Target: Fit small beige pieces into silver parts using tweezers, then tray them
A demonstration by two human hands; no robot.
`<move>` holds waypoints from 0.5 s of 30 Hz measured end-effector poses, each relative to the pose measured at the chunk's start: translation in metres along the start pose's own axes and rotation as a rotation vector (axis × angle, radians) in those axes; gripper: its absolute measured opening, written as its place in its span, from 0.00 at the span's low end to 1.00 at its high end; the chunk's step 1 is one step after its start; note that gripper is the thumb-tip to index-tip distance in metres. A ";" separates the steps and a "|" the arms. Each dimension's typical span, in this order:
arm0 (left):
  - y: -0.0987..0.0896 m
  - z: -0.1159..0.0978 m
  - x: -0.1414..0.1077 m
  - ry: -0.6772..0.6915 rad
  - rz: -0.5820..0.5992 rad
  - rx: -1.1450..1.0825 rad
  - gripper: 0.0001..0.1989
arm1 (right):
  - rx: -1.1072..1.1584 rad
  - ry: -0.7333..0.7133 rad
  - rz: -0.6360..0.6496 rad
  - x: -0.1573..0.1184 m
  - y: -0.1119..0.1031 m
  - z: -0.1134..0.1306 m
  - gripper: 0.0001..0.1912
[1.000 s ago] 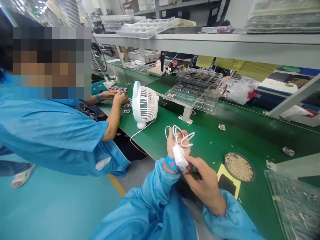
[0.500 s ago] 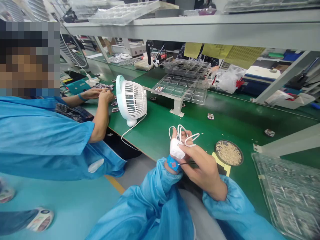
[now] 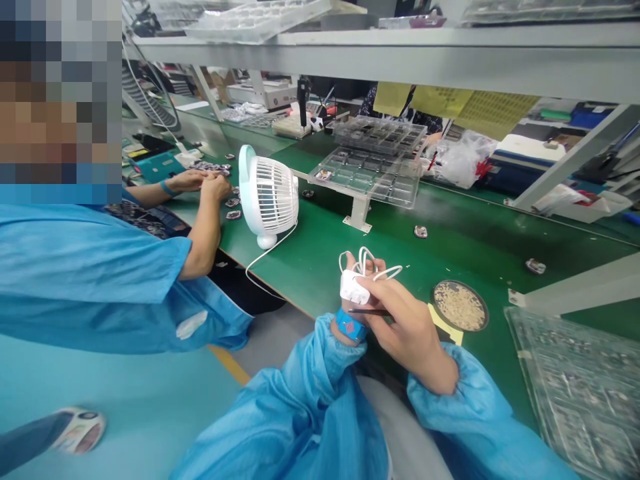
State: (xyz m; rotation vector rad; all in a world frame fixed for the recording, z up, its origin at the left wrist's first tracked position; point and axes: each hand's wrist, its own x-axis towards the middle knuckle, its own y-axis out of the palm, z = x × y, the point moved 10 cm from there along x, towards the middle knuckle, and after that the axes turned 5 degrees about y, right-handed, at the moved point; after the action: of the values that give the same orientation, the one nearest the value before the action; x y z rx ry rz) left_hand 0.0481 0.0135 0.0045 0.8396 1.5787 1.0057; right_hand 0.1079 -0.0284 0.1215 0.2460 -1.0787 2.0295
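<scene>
A small white plastic housing [image 3: 354, 288] with loops of white cable [image 3: 367, 257] rests in my left hand [image 3: 380, 265], whose fingers curl behind it and are partly hidden. Small openings show on the near face of the housing. My right hand [image 3: 413, 323] comes in from the right, its fingertips close to the housing. Between its thumb and fingers is a thin dark tool [image 3: 370, 311], pointing left just below the housing; its exact kind is unclear. A blue wrist strap [image 3: 350, 327] circles my left wrist.
A white fan [image 3: 273, 193] stands left of my hands. A round dish of pale bits [image 3: 459, 305] sits to the right, beside a clear parts tray [image 3: 575, 380]. Small parts [image 3: 421, 231] lie on the green bench. A co-worker in blue [image 3: 90, 267] works at left.
The thin dark tool has lifted slightly and now points left across the lower edge of the housing. The housing has tilted, showing its near face more. The view has shifted slightly.
</scene>
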 end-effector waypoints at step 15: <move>0.007 0.007 0.000 -0.084 0.071 -0.184 0.19 | 0.210 0.082 -0.060 0.006 -0.011 -0.006 0.18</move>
State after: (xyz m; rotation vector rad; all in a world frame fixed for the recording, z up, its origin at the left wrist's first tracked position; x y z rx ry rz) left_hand 0.0548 0.0171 0.0104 0.8040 1.3714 1.1329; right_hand 0.1126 -0.0171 0.1276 0.2962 -0.7999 2.0809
